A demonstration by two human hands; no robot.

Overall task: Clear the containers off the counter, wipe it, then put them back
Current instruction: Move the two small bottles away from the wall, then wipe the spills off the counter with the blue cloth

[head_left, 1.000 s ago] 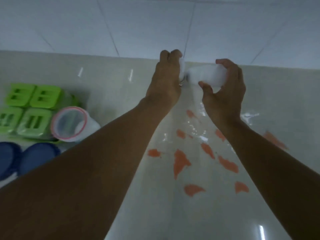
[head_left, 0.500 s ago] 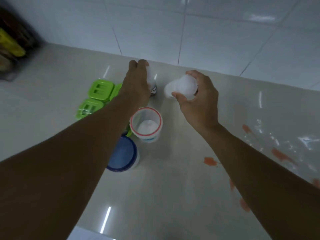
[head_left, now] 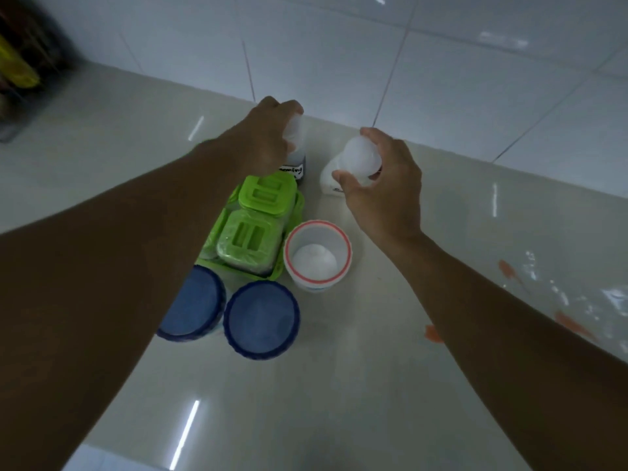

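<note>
L hand (head_left: 268, 137) curls over the pale cap of a labelled bottle (head_left: 296, 164) at the back of the counter (head_left: 339, 385), close to the tiled wall (head_left: 339, 45). R hand (head_left: 384, 188) grips the rounded top of a white bottle (head_left: 360, 158), thumb & fingers wrapped round it. It's just right of the first bottle, the two apart. Can't tell if either base sits on the counter. Just in front is a green tray (head_left: 276, 271) w/ green-lidded boxes (head_left: 248, 239). An open-topped white tub (head_left: 317, 256) w/ red rim & white powder inside stands beside the tray's right edge. Nearer still are two blue-lidded jars (head_left: 261, 319) side by side, L forearm covering part of one. Orange marks (head_left: 433, 334) show on the counter at right.
</note>
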